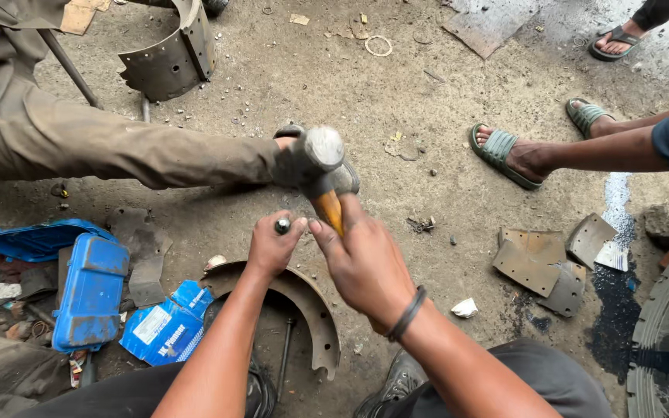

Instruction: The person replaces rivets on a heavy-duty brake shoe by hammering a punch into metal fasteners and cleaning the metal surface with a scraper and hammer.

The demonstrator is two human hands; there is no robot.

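the right hand (365,259) is wrapped tight around the smooth orange wooden handle of a hammer (317,159), whose worn grey steel head has a round, dull face turned up toward the camera. a dark band sits on that wrist. the left hand (272,246) is pinched closed around a short metal punch (283,226), held upright with its rounded, shiny top showing just beside the hammer handle. under both hands lies a curved, rusty brake shoe (315,310) on the gritty dirt floor (427,116), arched like a half ring with a rough, pitted surface. another person's sleeve (118,147), drab and grimy, stretches in from the left toward the hammer head. a dented blue plastic case (90,290) lies to the left, and flat, torn brown lining pieces (532,259) lie well apart on the right.
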